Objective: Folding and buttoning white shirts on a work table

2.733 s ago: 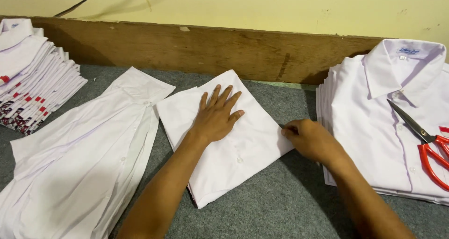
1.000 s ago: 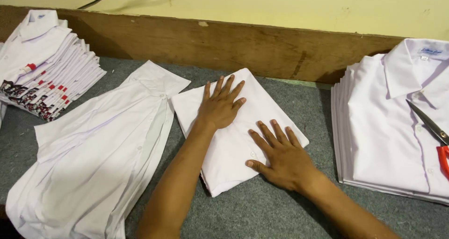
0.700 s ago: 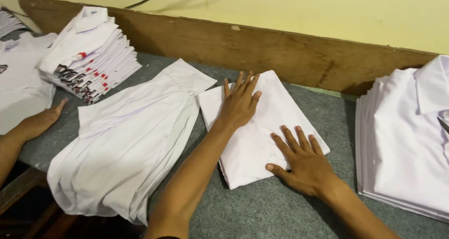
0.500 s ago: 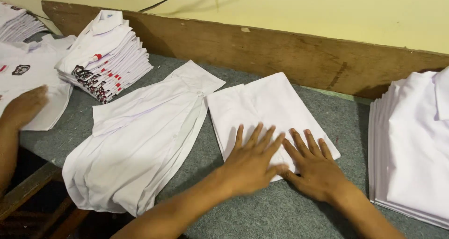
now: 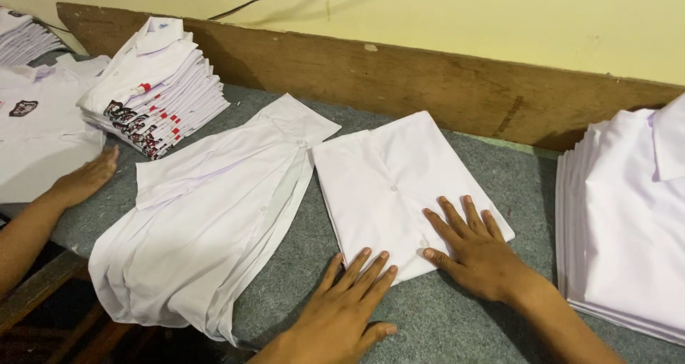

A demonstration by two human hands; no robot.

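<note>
We count one folded white shirt [image 5: 399,186], a flat cloth rectangle with small buttons down its middle, lying on the grey felt-covered table [image 5: 457,321] just in front of the wooden backboard [image 5: 428,86]. Two hands of the person wearing the camera rest on its near edge. The left hand [image 5: 346,314] lies flat, fingers spread and grasping nothing, with its fingertips on the shirt's near corner. The right hand [image 5: 474,250] lies flat, palm down and unclenched, pressing the lower right part.

To the left we note one loose pile of unfolded white shirts [image 5: 207,221], soft and creased, hanging over the table edge. Beyond it stands one neat stack of folded shirts with red and black badges [image 5: 153,86]. At the right stands one stack of folded collared white shirts [image 5: 628,221]. A third hand, a co-worker's hand [image 5: 85,178], rests open at the far left on another white shirt [image 5: 43,136].
</note>
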